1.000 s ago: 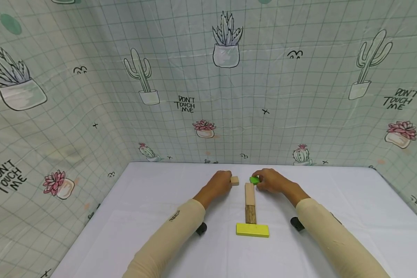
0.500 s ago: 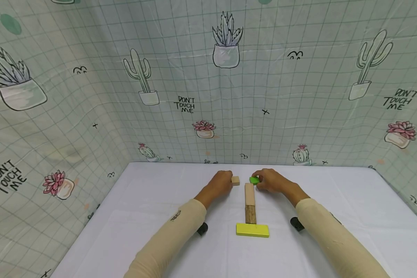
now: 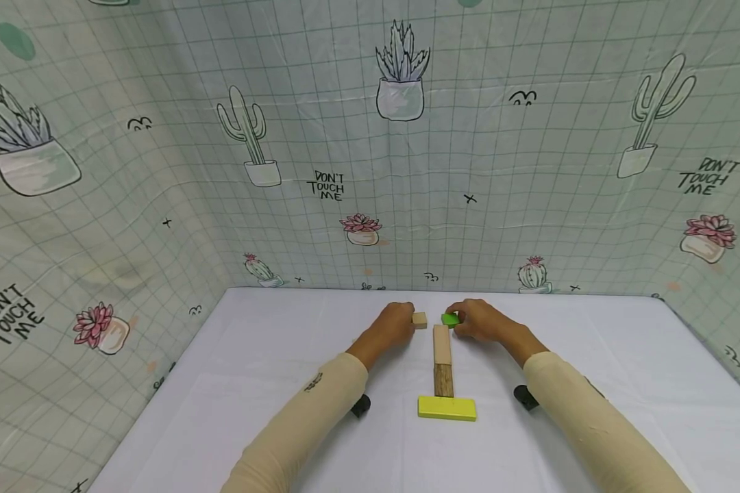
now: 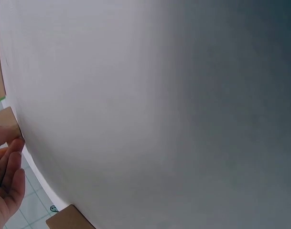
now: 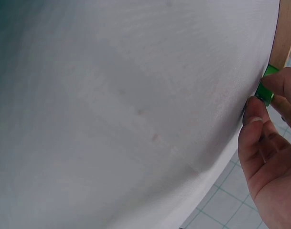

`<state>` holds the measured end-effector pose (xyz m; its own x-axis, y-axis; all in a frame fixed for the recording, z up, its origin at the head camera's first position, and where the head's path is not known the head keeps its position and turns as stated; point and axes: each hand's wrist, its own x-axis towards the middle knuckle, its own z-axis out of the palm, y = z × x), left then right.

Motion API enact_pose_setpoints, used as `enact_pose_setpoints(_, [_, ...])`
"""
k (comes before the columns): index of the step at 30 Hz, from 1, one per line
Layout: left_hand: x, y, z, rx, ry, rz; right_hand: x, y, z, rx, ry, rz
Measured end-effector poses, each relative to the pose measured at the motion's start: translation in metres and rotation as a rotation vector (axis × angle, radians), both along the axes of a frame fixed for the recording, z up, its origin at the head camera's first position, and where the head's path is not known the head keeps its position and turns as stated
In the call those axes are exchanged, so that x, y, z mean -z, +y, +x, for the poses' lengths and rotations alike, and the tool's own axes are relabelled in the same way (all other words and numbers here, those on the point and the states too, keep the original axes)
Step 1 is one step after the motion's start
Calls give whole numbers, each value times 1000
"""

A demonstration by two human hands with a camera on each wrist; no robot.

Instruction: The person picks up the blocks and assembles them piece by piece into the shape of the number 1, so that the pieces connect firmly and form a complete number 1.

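Note:
My left hand (image 3: 395, 323) pinches a small light wooden block (image 3: 420, 320) between thumb and fingers, just left of the far end of a line of blocks. My right hand (image 3: 479, 320) pinches a small green block (image 3: 449, 320) at the right of that same end. In the right wrist view the green block (image 5: 269, 86) sits at the tip of a long pale block. The line on the table is a pale wooden block (image 3: 442, 344), then a dark-grained wooden block (image 3: 443, 381), then a yellow block (image 3: 447, 408) lying crosswise nearest me.
Another wooden block (image 4: 71, 218) lies at the bottom of the left wrist view. A black object (image 3: 361, 406) shows beside the left forearm and another black object (image 3: 525, 397) beside the right. A patterned cloth (image 3: 469, 157) hangs behind the white table (image 3: 271, 356).
My left hand has slid slightly to the right with the wooden block, nearing the green block. My right hand and the line of blocks stay in place.

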<state>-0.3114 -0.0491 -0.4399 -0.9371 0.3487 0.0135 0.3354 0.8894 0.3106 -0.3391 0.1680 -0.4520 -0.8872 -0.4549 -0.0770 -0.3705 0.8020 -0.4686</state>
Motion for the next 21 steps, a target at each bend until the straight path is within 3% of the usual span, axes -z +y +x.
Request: enact_pose_setpoints(21, [0,5,-1,-4,-5,-21,-1,1,0,-5,3,0])
